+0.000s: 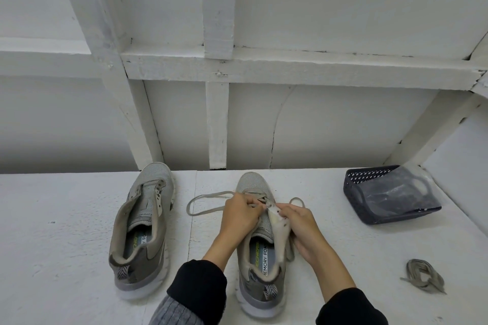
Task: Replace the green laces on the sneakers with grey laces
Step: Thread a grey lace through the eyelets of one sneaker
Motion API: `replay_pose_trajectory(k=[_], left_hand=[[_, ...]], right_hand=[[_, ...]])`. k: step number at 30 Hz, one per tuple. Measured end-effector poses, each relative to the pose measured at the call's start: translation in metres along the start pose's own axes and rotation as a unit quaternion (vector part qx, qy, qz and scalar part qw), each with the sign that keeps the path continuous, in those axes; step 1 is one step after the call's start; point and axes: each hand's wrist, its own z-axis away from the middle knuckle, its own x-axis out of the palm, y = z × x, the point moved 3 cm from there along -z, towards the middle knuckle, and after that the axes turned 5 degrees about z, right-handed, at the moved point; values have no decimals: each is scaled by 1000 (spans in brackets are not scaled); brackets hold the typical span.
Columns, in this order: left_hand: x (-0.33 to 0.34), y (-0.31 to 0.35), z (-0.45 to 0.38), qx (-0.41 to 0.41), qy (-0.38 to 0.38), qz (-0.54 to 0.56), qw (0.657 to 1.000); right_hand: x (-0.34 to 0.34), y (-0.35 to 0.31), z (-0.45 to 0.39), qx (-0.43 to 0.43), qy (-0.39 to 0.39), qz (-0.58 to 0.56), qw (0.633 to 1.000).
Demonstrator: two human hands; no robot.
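White bench (66, 219): 2 sneakers (144, 221), basket (388, 195), laces (425, 274)

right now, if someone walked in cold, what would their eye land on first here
Both hands, the left hand and right hand, work a grey lace into the near sneaker at centre front. Left of it stands the second sneaker, with no lace. To the right, a dark basket lies tipped, and a bundled lace sits nearer on the white surface.

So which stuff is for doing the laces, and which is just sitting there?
For the job:
right sneaker, being laced
grey lace going through it
left hand and right hand
left sneaker, no lace
bundled lace, waiting

Just sitting there:
dark basket with a plastic bag
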Motion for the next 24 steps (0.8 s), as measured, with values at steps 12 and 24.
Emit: replay_pose_trajectory(k=[12, 24], left_hand=[[6, 5, 4, 47, -21, -44, 998], [6, 3, 10, 36, 19, -77, 996]], right_hand=[[0, -9, -9, -54, 13, 33, 998], [-35, -80, 2, -202, 84, 145, 965]])
